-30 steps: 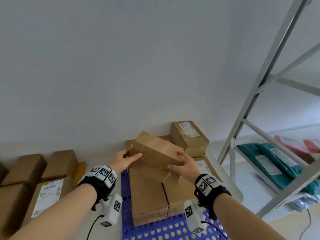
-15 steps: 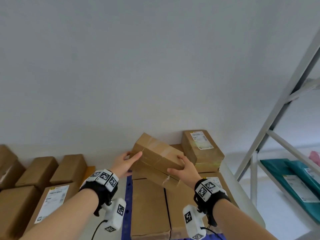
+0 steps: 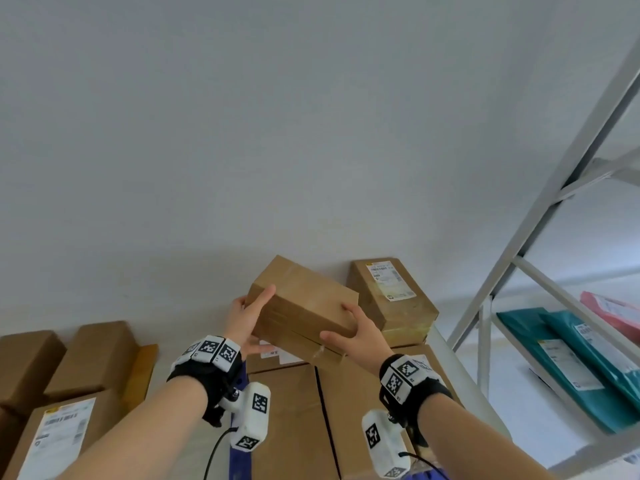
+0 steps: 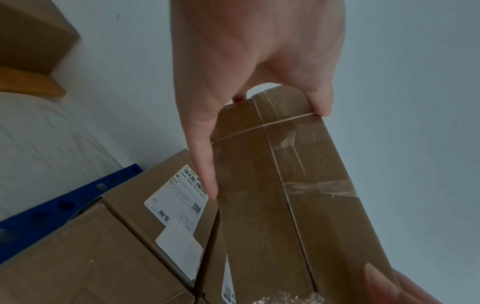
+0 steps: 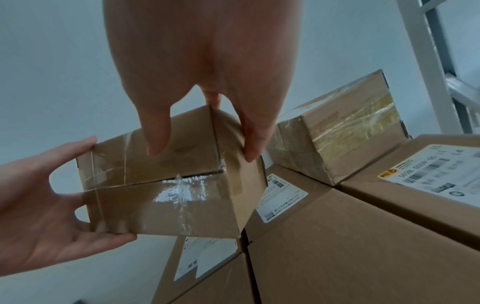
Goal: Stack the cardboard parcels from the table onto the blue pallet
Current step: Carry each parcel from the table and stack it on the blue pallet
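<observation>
Both hands hold a plain brown taped cardboard parcel (image 3: 304,306) tilted above the stack on the blue pallet (image 4: 64,203). My left hand (image 3: 256,320) grips its left end, thumb on top and fingers round the end. My right hand (image 3: 346,327) grips the near right corner, thumb on the front face (image 5: 155,144). Below lie two large boxes (image 3: 287,420) side by side and a labelled box (image 4: 176,205) behind them. A taped, labelled parcel (image 3: 391,296) sits on the stack just right of the held one. Only slivers of the pallet show.
Several cardboard parcels (image 3: 86,358) stand on the table at left, one with a white label (image 3: 59,434). A grey metal rack (image 3: 540,209) rises at right, with teal mailers (image 3: 571,351) and a pink one (image 3: 613,313) on its low shelf. A white wall is close behind.
Both hands have kept hold of the parcel and shifted it slightly left, away from the labelled parcel. The head view has tilted up, so less of the pallet shows.
</observation>
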A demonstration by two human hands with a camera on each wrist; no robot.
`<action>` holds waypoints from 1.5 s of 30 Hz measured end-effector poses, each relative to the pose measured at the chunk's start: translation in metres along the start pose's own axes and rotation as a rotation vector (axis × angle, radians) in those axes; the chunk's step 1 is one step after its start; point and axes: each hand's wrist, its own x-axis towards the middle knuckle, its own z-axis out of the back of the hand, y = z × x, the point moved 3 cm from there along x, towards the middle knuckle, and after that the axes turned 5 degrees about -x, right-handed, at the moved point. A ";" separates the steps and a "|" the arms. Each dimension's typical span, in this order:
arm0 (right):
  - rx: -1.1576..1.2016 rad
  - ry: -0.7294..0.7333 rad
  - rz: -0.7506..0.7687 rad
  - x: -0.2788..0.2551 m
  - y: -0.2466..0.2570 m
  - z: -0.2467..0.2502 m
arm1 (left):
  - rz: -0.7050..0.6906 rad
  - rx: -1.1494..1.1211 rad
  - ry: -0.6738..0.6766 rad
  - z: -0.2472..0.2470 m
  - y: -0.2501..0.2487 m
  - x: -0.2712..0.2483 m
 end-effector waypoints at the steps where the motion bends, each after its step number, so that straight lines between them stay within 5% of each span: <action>1: 0.015 0.019 -0.003 0.002 -0.002 -0.001 | 0.001 0.004 -0.013 0.002 0.000 0.002; 12: -0.169 0.049 0.058 0.028 0.009 0.021 | 0.028 0.136 0.101 0.010 -0.006 0.004; 19: 0.018 0.164 0.003 0.038 0.003 0.023 | 0.045 0.133 0.162 -0.003 -0.008 0.000; 31: 0.093 0.115 -0.008 0.050 -0.006 0.009 | -0.019 -0.054 0.071 -0.013 0.015 0.015; 38: 0.060 0.109 -0.027 0.055 -0.005 0.006 | 0.064 0.051 0.198 -0.019 0.022 0.022; 45: -0.047 0.121 -0.028 0.064 -0.006 0.005 | 0.025 0.079 0.123 -0.036 0.023 0.031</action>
